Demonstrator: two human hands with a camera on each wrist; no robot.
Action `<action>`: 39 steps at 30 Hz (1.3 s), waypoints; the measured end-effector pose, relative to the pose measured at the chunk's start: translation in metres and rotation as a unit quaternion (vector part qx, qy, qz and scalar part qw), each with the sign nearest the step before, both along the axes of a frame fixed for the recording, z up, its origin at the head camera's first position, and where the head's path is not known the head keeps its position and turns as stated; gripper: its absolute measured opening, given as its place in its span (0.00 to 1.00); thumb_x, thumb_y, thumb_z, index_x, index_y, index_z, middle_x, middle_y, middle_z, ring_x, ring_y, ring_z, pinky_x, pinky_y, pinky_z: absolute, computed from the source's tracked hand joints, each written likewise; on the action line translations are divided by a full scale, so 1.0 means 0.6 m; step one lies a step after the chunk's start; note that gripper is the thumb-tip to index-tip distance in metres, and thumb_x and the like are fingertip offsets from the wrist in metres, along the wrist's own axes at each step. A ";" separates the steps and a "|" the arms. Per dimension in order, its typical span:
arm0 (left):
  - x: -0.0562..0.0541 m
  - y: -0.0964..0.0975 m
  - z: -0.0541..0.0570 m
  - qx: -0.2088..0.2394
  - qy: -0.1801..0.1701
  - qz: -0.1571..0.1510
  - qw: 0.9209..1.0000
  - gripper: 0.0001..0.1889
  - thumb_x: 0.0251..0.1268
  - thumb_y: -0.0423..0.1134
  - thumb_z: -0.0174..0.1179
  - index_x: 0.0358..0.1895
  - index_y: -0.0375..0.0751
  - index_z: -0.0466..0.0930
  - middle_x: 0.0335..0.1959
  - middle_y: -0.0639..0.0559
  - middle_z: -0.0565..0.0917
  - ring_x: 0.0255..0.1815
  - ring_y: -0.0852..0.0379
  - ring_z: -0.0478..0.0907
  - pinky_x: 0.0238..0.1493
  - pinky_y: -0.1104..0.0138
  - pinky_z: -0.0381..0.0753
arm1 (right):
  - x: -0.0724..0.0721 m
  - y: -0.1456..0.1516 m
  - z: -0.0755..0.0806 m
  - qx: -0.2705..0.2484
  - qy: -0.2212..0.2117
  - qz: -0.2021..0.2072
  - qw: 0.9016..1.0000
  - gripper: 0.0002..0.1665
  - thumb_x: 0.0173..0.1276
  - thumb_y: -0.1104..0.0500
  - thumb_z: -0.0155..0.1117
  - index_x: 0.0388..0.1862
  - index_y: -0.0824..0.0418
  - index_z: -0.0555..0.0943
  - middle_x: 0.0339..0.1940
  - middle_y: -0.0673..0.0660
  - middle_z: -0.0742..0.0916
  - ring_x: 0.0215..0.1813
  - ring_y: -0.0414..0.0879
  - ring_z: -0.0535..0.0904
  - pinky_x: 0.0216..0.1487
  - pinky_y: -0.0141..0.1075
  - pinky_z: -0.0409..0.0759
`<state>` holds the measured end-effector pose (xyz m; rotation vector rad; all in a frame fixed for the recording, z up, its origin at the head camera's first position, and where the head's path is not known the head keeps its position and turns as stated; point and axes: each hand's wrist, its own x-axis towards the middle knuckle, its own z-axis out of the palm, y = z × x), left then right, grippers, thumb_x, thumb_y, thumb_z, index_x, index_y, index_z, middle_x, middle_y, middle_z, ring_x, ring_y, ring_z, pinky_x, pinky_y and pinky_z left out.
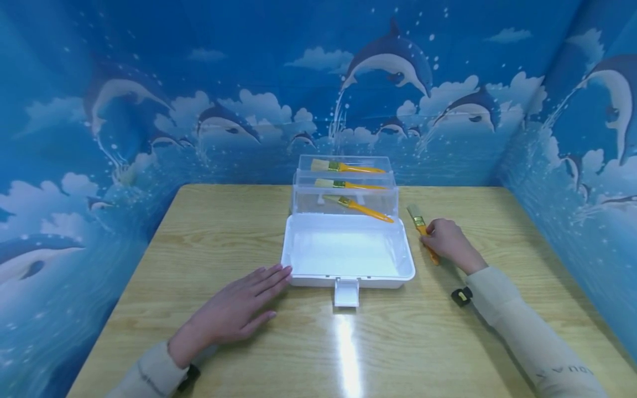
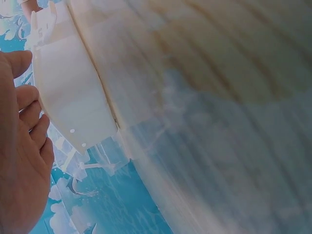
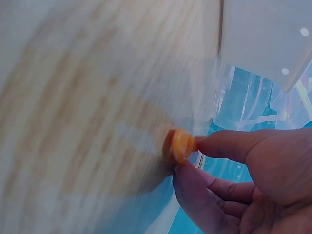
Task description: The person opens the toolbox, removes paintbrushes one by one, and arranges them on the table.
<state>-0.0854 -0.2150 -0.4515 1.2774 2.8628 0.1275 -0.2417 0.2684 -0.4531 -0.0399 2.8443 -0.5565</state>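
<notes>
My right hand [image 1: 448,240] pinches the orange handle of a paintbrush [image 1: 419,221] to the right of a white plastic box [image 1: 308,281]. In the right wrist view the handle end [image 3: 183,146] sits between thumb and fingers, close to the wood. With its fingers extended, my left hand [image 1: 234,307] has its fingertips at the box's front left corner. Raised clear trays [image 1: 298,202] at the back of the box carry an upper paintbrush [image 1: 360,168], a middle paintbrush [image 1: 355,185] and a lower paintbrush [image 1: 368,211], bristles leftward. The white base holds nothing visible.
The box stands on a wood-grain table [image 1: 224,221], its front latch [image 1: 346,293] hanging down. Blue dolphin-print sheeting [image 1: 249,66] encloses the back and both sides of the table. A bright light reflection runs down the table in front of the latch.
</notes>
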 end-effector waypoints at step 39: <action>0.003 0.000 -0.002 0.015 0.013 -0.006 1.000 0.35 0.80 0.54 0.48 0.82 0.45 0.50 0.85 0.55 0.47 0.84 0.52 0.49 0.83 0.71 0.29 | 0.027 0.001 0.022 0.008 0.052 0.025 0.998 0.32 0.72 0.56 0.61 0.67 0.77 0.71 0.55 0.77 0.83 0.54 0.70 0.82 0.52 0.62 0.83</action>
